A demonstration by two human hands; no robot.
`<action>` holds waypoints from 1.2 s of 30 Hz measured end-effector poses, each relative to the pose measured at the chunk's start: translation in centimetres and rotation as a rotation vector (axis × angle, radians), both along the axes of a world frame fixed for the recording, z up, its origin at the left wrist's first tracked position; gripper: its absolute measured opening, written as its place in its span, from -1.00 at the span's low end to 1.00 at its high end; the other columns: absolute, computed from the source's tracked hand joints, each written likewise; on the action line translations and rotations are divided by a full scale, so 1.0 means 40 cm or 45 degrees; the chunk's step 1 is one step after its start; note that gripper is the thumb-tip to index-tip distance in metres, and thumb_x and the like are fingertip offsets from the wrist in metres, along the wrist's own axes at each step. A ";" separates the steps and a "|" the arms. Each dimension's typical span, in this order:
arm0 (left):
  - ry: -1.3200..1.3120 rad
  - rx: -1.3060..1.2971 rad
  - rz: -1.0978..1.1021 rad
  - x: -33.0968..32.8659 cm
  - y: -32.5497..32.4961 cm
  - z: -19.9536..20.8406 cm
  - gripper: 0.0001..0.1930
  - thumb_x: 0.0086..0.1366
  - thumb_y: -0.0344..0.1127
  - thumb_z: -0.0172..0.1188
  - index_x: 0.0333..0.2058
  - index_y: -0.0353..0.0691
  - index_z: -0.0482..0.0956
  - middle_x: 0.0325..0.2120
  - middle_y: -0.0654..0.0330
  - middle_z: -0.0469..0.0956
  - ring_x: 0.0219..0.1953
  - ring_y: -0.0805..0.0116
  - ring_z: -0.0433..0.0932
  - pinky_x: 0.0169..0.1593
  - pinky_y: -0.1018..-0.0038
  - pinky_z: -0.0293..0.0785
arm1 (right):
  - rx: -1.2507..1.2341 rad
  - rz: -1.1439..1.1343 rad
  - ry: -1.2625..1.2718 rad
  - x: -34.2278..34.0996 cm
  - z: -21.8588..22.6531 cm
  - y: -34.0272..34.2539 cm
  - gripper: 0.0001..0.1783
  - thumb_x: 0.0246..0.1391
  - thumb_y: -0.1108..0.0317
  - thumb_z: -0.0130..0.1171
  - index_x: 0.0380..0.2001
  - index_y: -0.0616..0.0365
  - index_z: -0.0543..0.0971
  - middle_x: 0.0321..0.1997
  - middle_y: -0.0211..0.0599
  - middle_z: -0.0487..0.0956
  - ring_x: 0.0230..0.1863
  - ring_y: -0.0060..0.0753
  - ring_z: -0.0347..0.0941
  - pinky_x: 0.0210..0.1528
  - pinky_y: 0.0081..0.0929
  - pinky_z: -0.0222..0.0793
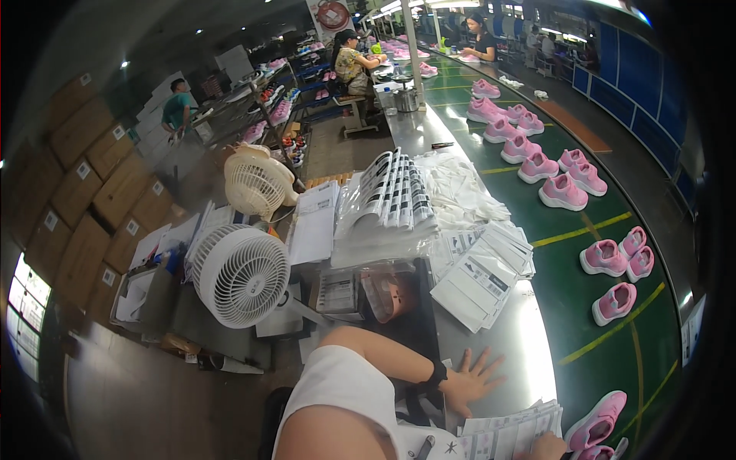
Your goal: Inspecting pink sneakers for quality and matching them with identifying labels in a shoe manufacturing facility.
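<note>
Left hand (469, 379) lay flat, fingers spread wide, empty, on the steel counter's (529, 337) near edge. Right hand (546, 446) pinned a stack of white printed paper sheets (510, 429) at the near corner; pink fabric sneakers (563, 192) awaited on the green belt (613, 307).

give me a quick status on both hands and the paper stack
Left hand flat on the steel table, fingers spread, empty. Right hand on the paper stack. Pink shoe just beside.

Stacked cardboard boxes (84, 199) are lining the left wall, while blue panels (636, 92) are running along the right. Ceiling lights (399, 8) are glaring overhead — reflecting off the long green conveyor (613, 337).
</note>
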State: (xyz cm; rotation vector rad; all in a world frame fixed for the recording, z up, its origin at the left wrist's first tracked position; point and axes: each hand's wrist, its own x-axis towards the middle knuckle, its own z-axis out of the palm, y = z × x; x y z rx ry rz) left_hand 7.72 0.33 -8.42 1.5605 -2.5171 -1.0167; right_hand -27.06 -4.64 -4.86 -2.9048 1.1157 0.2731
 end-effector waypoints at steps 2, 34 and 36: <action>-0.011 0.032 -0.006 0.001 0.001 0.009 0.29 0.01 0.08 0.43 0.41 -0.40 -0.32 0.32 -0.49 -0.73 0.23 -0.77 -0.82 0.00 -0.74 -0.37 | 0.012 0.085 -0.105 0.006 0.018 -0.004 -0.66 -0.34 0.13 0.45 -0.44 0.01 0.62 -0.40 -0.23 0.62 -0.37 -0.09 0.57 -0.36 -0.19 0.47; -0.334 -0.619 0.118 -0.190 -0.754 0.035 0.14 0.09 0.13 0.39 0.44 -0.22 -0.14 0.37 -0.51 -0.32 0.42 -0.52 -0.32 0.22 -0.41 0.12 | 0.147 -0.432 -0.253 0.021 0.033 0.075 -0.51 -0.25 0.21 0.45 -0.30 0.33 0.52 -0.59 0.03 0.57 -0.50 0.08 0.55 -0.46 -0.08 0.43; -0.356 -0.580 0.097 -0.204 -0.766 0.021 0.09 0.10 0.11 0.37 0.43 -0.22 -0.08 0.38 -0.48 -0.29 0.43 -0.49 -0.32 0.24 -0.40 0.08 | 0.102 -0.370 -0.270 0.017 0.038 0.080 -0.52 -0.24 0.22 0.45 -0.28 0.30 0.54 -0.60 -0.03 0.57 -0.52 0.07 0.55 -0.47 -0.10 0.44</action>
